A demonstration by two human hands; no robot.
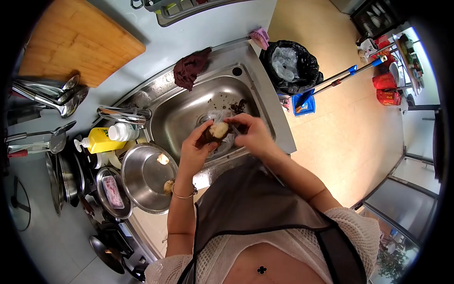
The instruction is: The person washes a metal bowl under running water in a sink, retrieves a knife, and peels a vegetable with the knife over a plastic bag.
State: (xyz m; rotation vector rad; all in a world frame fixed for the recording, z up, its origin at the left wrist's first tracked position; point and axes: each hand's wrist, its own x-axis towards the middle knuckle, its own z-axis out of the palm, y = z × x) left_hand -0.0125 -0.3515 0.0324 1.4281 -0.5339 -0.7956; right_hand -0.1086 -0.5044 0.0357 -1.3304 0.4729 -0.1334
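Observation:
Over the steel sink (172, 116), my left hand (193, 147) is closed around a partly peeled root vegetable (218, 129), brown-skinned with a pale bare patch. My right hand (256, 136) is at the vegetable's right side, fingers bent together; a thin tool seems to be in them, but I cannot make out its kind. Below both hands, a clear plastic bag (218, 115) and dark peelings (239, 106) lie on the sink floor. A steel bowl (139, 182) left of my left wrist has a pale peeled piece (169, 186) in it.
Left of the sink stand a yellow pump bottle (100, 140), a white bottle (124, 132) and a dish with a pink package (113, 191). The faucet (124, 115) reaches over the sink edge. A maroon cloth (191, 69) hangs at the back; a black-lined bin (295, 66) stands right.

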